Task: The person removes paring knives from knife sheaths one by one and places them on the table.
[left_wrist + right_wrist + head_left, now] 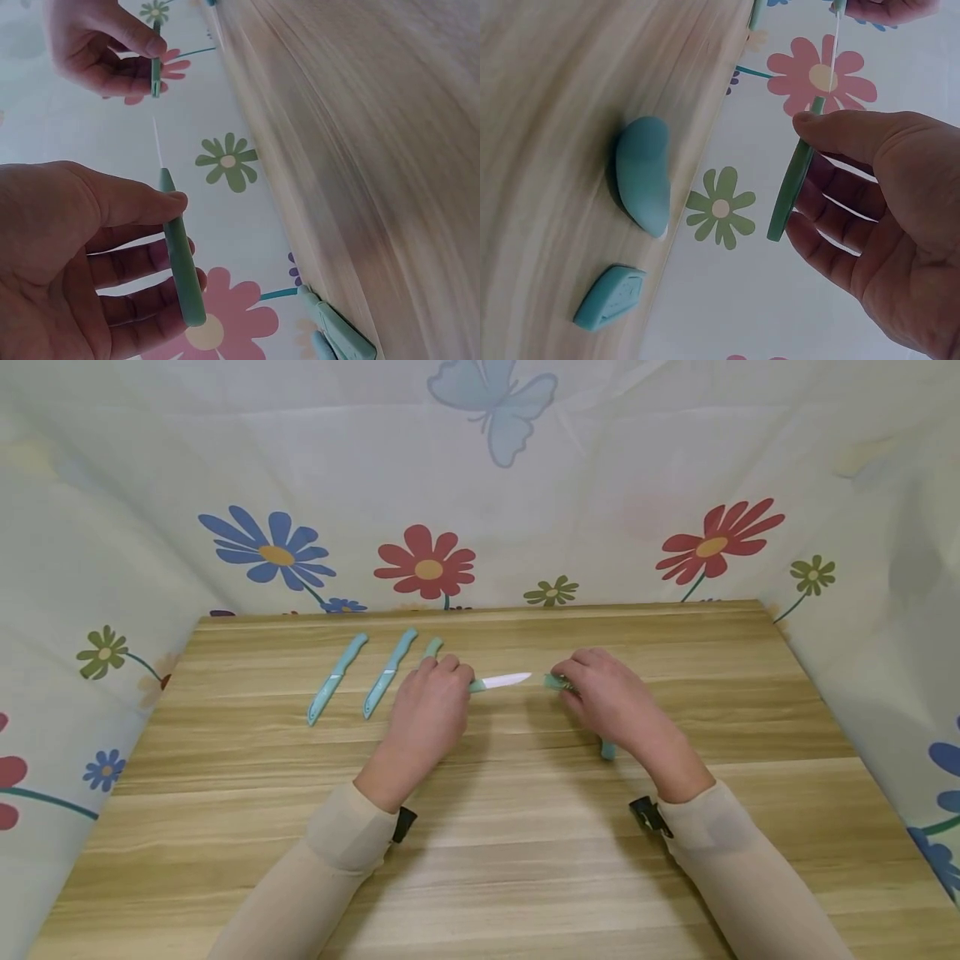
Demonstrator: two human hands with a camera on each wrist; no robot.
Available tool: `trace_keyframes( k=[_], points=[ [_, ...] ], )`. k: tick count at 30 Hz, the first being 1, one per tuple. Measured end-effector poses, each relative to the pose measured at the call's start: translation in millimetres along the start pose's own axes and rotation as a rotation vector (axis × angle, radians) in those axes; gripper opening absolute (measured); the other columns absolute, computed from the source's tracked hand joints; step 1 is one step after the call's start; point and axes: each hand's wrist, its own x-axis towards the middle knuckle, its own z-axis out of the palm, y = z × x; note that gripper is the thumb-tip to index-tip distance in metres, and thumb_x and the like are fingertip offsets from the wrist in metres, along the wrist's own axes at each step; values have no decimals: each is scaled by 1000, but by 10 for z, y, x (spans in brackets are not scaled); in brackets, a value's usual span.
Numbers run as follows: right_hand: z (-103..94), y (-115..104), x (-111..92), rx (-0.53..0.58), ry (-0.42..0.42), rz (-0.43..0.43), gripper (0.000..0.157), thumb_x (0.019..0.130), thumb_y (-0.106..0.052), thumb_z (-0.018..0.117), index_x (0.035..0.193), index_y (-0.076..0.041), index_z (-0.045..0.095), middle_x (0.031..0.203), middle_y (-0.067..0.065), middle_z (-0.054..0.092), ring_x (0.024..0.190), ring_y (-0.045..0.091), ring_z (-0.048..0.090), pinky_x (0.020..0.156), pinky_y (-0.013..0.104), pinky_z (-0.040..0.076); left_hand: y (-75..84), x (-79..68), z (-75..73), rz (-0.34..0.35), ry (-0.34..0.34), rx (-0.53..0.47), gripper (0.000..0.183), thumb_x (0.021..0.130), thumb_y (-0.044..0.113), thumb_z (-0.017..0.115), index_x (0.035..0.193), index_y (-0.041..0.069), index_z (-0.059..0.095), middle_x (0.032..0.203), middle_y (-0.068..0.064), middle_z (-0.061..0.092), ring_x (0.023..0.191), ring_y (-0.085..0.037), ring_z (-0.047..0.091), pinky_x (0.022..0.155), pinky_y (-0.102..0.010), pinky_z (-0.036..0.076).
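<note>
My left hand [435,697] pinches the green handle [180,255] of a small knife between thumb and fingers. Its slim pale blade [507,680] is bare and points right. Facing the tip, my right hand [611,697] holds a flat green knife sheath [795,180] between thumb and fingertips. A short gap separates blade tip and sheath in the head view. Beyond my left hand the end of another green knife [434,647] shows, the rest hidden by the hand. Below my right hand lies a teal piece [607,749], mostly covered in the head view.
Two teal sheathed knives [337,679] [390,673] lie side by side, slanted, on the left of the wooden table [495,860]. In the right wrist view, a rounded teal piece [643,176] and a smaller angular one [611,298] rest on the wood. Flower-printed cloth [600,485] surrounds the table.
</note>
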Motion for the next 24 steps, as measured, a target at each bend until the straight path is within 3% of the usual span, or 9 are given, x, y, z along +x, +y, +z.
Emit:
trace_keyframes(
  k=[13,24],
  points=[
    [-43,-4,-9,68,-56,111,32,99,-12,76,127,3,70,119,17,68,110,34,66,95,48,57,29,37,32,-34,-24,-17,11,99,4,68,107,2,75,99,-10,64,87,-27,58,70,-39,57],
    [-74,3,-13,148,-75,191,32,101,-11,73,127,6,69,115,20,67,102,34,67,90,49,56,122,101,52,-102,-75,-105,10,100,2,65,103,2,74,98,-9,63,88,-28,58,68,-40,59]
  ],
)
